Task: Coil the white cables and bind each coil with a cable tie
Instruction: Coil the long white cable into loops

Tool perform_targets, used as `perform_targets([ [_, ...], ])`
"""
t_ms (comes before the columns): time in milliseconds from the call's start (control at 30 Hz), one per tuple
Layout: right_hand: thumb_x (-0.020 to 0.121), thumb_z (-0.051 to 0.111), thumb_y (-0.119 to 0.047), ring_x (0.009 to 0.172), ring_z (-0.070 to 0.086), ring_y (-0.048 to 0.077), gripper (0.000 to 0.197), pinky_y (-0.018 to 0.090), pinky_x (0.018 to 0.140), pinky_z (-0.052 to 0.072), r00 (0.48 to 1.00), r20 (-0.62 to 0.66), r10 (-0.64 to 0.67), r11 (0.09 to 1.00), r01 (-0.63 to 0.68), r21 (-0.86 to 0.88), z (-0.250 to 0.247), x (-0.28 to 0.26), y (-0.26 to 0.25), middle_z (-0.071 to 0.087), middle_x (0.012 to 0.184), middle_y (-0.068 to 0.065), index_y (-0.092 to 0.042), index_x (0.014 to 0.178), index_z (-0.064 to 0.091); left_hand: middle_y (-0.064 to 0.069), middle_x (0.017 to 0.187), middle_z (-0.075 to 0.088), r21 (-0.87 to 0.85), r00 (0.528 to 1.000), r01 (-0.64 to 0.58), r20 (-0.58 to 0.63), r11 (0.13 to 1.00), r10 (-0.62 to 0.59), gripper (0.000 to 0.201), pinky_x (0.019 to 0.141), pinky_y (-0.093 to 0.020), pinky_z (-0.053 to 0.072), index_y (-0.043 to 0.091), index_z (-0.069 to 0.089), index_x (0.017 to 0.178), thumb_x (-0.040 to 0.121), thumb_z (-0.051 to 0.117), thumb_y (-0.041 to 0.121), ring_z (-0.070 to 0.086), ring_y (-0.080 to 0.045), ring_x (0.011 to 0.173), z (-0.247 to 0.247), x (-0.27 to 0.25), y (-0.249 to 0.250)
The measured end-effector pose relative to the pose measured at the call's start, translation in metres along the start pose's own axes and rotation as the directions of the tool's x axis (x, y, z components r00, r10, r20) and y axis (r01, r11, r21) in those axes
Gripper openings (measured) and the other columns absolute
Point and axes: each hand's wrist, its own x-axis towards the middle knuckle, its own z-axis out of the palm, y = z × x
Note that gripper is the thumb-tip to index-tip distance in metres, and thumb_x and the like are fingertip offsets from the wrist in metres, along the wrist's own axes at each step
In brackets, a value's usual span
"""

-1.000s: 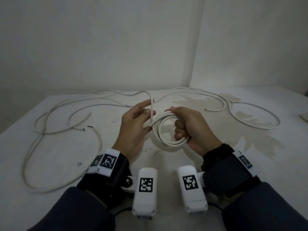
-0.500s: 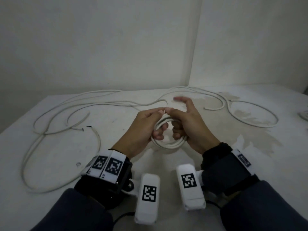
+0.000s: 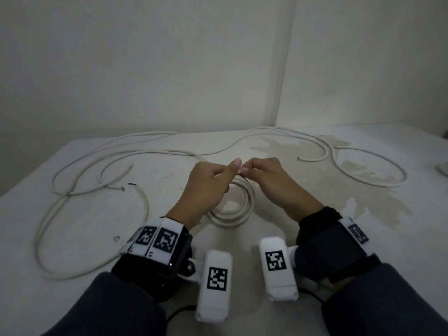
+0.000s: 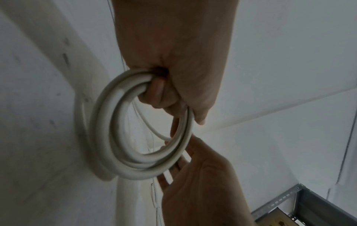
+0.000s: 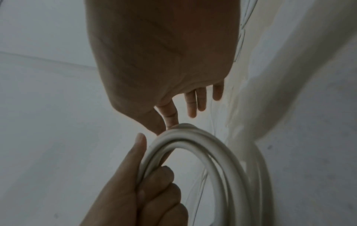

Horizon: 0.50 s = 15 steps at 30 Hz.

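A small coil of white cable point(image 3: 230, 220) hangs just above the white table point(image 3: 378, 241) between my hands. My left hand point(image 3: 218, 180) grips the coil's top left, fingers curled through the ring and thumb lying along it point(image 5: 139, 154). Touching it from the right, my right hand point(image 3: 252, 169) pinches the top of the coil between thumb and forefinger point(image 5: 170, 117), its other fingers held straight. In the left wrist view the coil point(image 4: 100, 122) shows several turns, with the right hand's fingers point(image 4: 173, 130) behind it. No cable tie is visible on the coil.
A long loose white cable point(image 3: 55, 214) sprawls in loops over the table's left half, and another point(image 3: 378, 183) curves across the stained right side. A short dark piece point(image 3: 132, 184) lies by a cable end. Walls close the back and right; a metal frame point(image 4: 280, 203) stands nearby.
The left hand, earlier open and feeding cable onto the coil in my right hand, has closed round the coil. The right hand let go of its full grip and now pinches the top.
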Motion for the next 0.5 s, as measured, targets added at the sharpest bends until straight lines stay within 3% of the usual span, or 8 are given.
perform_targets([
  [33, 0.093, 0.058, -0.023, 0.09, 0.059, 0.0, 0.018, 0.021, 0.082, 0.041, 0.999, -0.019, -0.037, 0.998, 0.036, -0.052, -0.0007, -0.0006, 0.0003, 0.063, 0.09, -0.002, -0.017, 0.078, 0.065, 0.01, 0.038, 0.038, -0.001, 1.0, -0.004, -0.01, 1.0, 0.004, 0.055, 0.044, -0.019, 0.03, 0.02, 0.05, 0.041, 0.092, 0.055, 0.041, 0.031, -0.003, 0.035, 0.0, 0.0011, -0.0009],
  [100, 0.094, 0.058, -0.024, 0.095, 0.061, 0.011, 0.014, 0.03, 0.087, 0.047, 0.985, -0.088, -0.15, 0.983, 0.139, -0.118, -0.0011, -0.0009, 0.0009, 0.065, 0.093, 0.0, -0.017, 0.083, 0.064, 0.009, 0.039, 0.041, -0.006, 0.999, -0.014, -0.044, 1.0, 0.013, 0.053, 0.047, -0.022, 0.031, 0.01, 0.052, 0.049, 0.091, 0.056, 0.043, 0.033, -0.003, 0.036, 0.0001, 0.0034, -0.0014],
  [167, 0.091, 0.063, -0.023, 0.081, 0.064, 0.022, 0.016, 0.042, 0.08, 0.051, 0.954, -0.171, -0.246, 0.969, 0.235, -0.081, -0.001, -0.0022, -0.0016, 0.067, 0.079, 0.003, -0.017, 0.077, 0.063, 0.009, 0.04, 0.042, -0.032, 0.997, -0.021, -0.076, 0.999, 0.018, 0.054, 0.048, -0.023, 0.031, 0.0, 0.064, 0.061, 0.09, 0.056, 0.045, 0.034, -0.004, 0.037, 0.0004, 0.0048, -0.0008],
  [200, 0.089, 0.066, -0.025, 0.071, 0.062, 0.023, 0.019, 0.042, 0.073, 0.052, 0.945, -0.201, -0.26, 0.966, 0.253, -0.058, -0.0013, -0.0021, -0.0031, 0.065, 0.071, 0.003, -0.016, 0.073, 0.062, 0.01, 0.04, 0.041, -0.059, 0.996, -0.022, -0.092, 0.998, 0.017, 0.051, 0.047, -0.021, 0.03, 0.003, 0.069, 0.066, 0.09, 0.056, 0.046, 0.033, -0.004, 0.037, 0.0001, 0.0046, 0.0001],
  [267, 0.087, 0.069, -0.026, 0.058, 0.054, 0.016, 0.024, 0.036, 0.06, 0.048, 0.937, -0.224, -0.267, 0.963, 0.265, -0.036, -0.0023, -0.0016, -0.0033, 0.058, 0.061, -0.004, -0.015, 0.068, 0.06, 0.011, 0.038, 0.037, -0.142, 0.992, -0.008, -0.125, 0.99, -0.01, 0.046, 0.042, -0.017, 0.028, 0.024, 0.065, 0.05, 0.09, 0.056, 0.045, 0.03, -0.004, 0.035, 0.0001, 0.0041, 0.0012],
  [333, 0.086, 0.07, -0.023, 0.061, 0.054, 0.008, 0.025, 0.029, 0.062, 0.044, 0.953, -0.18, -0.245, 0.968, 0.252, 0.016, -0.0012, -0.0021, -0.0041, 0.06, 0.066, -0.004, -0.011, 0.067, 0.061, 0.011, 0.037, 0.034, -0.221, 0.987, 0.012, -0.151, 0.975, -0.046, 0.06, 0.04, -0.017, 0.025, 0.024, 0.047, 0.035, 0.092, 0.056, 0.042, 0.026, -0.006, 0.035, 0.0011, 0.0038, 0.0],
  [433, 0.087, 0.068, -0.018, 0.077, 0.059, 0.006, 0.023, 0.022, 0.068, 0.046, 0.981, -0.103, -0.162, 0.976, 0.175, 0.133, -0.0014, -0.0021, -0.0027, 0.065, 0.085, 0.002, 0.0, 0.073, 0.064, 0.012, 0.038, 0.031, -0.35, 0.98, 0.034, -0.173, 0.936, -0.101, 0.056, 0.04, -0.018, 0.023, 0.023, 0.04, 0.041, 0.092, 0.058, 0.037, 0.023, -0.007, 0.036, 0.0022, 0.0034, -0.0019],
  [500, 0.087, 0.067, -0.013, 0.083, 0.061, 0.012, 0.018, 0.022, 0.075, 0.047, 0.996, -0.03, -0.089, 0.962, 0.094, 0.258, -0.0027, -0.0029, -0.0031, 0.065, 0.089, 0.007, -0.006, 0.071, 0.065, 0.011, 0.04, 0.029, -0.429, 0.976, 0.044, -0.175, 0.902, -0.131, 0.052, 0.039, -0.018, 0.021, 0.02, 0.039, 0.046, 0.092, 0.058, 0.036, 0.021, -0.007, 0.038, 0.0022, 0.0029, -0.0029],
])
